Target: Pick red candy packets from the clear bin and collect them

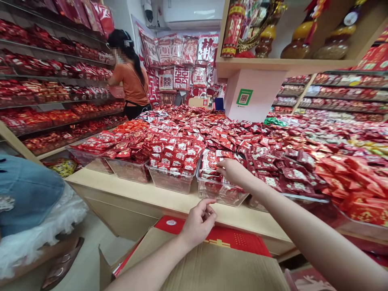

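Note:
My right hand [233, 171] reaches over a clear plastic bin [222, 194] on the counter's front edge. Its fingers are bent together on a small red-and-white packet [209, 171] among others lying in rows in that bin; the fingertips are partly hidden. Lower down, my left hand [200, 221] hovers in front of the counter, above a cardboard box [194, 262] with a red printed panel. The left fingers curl loosely inward, and nothing shows in them. Just left of the right hand's bin is another clear bin [171, 182] heaped with red packets [178, 155].
Dark red packets [287, 169] and orange-red packets [357, 186] fill bins at the right. A person in an orange top [131, 81] stands by the left shelves [54, 74]. Someone in a denim garment [27, 194] is close at left. A wooden shelf [285, 64] overhangs the counter [121, 192].

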A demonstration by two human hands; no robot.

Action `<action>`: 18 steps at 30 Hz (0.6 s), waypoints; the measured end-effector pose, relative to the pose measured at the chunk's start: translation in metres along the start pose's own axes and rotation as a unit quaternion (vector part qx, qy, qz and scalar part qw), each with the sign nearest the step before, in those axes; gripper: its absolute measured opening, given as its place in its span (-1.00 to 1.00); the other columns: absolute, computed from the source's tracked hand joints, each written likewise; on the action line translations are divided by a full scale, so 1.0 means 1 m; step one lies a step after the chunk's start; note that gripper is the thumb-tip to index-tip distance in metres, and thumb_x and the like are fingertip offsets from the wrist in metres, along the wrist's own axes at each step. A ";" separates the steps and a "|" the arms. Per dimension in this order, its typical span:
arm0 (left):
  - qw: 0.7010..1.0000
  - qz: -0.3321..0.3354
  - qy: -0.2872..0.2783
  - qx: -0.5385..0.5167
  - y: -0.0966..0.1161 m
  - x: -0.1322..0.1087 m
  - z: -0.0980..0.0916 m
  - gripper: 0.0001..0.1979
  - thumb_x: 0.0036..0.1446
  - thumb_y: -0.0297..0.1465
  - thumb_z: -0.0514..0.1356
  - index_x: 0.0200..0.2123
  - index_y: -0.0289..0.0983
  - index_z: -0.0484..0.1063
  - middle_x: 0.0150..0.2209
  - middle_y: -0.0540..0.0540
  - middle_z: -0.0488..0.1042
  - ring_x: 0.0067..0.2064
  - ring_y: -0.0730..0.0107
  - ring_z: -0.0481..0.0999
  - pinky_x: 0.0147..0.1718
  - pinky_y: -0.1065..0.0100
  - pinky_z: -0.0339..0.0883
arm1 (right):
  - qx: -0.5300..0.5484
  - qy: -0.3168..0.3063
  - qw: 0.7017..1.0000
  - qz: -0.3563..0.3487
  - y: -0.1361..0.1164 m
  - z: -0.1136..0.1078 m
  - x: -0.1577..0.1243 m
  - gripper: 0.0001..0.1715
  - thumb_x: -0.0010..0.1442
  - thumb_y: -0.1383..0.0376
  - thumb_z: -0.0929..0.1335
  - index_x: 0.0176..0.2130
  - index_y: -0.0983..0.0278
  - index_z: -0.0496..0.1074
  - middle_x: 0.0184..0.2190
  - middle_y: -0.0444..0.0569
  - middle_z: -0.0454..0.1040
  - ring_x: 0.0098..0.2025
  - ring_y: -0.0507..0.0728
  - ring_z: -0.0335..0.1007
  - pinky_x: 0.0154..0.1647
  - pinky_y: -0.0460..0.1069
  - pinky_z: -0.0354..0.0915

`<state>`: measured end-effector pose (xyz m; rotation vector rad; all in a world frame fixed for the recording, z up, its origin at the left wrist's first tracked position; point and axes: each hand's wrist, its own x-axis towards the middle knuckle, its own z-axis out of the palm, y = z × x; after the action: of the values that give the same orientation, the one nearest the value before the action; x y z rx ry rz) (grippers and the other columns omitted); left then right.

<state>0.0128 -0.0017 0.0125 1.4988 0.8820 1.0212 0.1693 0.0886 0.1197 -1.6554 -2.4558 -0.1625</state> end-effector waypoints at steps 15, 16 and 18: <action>1.000 0.006 0.015 0.002 -0.006 0.003 -0.002 -0.71 0.00 -0.36 0.08 -0.15 -0.27 0.25 -0.47 0.03 0.30 -0.50 0.55 0.32 -0.49 0.47 0.23 | -0.040 0.025 0.999 -0.020 0.003 0.002 -0.001 -0.72 0.16 0.31 0.13 -0.39 0.32 0.36 -0.39 0.07 0.42 -0.33 0.09 0.31 -0.37 -0.09 0.11; 1.000 0.009 0.026 -0.013 -0.005 0.003 -0.003 -0.70 0.00 -0.35 0.09 -0.15 -0.26 0.24 -0.45 0.02 0.30 -0.50 0.56 0.33 -0.48 0.47 0.23 | -0.028 0.057 0.998 -0.003 0.002 -0.004 -0.004 -0.72 0.16 0.31 0.13 -0.38 0.33 0.35 -0.37 0.07 0.41 -0.31 0.09 0.30 -0.35 -0.09 0.11; 0.996 0.015 0.051 -0.065 0.000 0.005 -0.006 -0.63 -0.02 -0.33 0.12 -0.10 -0.23 0.17 -0.36 0.00 0.31 -0.49 0.58 0.34 -0.48 0.47 0.23 | 0.027 0.107 0.994 0.015 -0.004 -0.014 -0.012 -0.72 0.16 0.30 0.12 -0.37 0.32 0.35 -0.39 0.04 0.41 -0.33 0.08 0.28 -0.35 -0.10 0.11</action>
<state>0.0096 0.0052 0.0132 1.3650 0.8500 1.1635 0.1714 0.0733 0.1311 -1.5635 -2.2564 -0.2530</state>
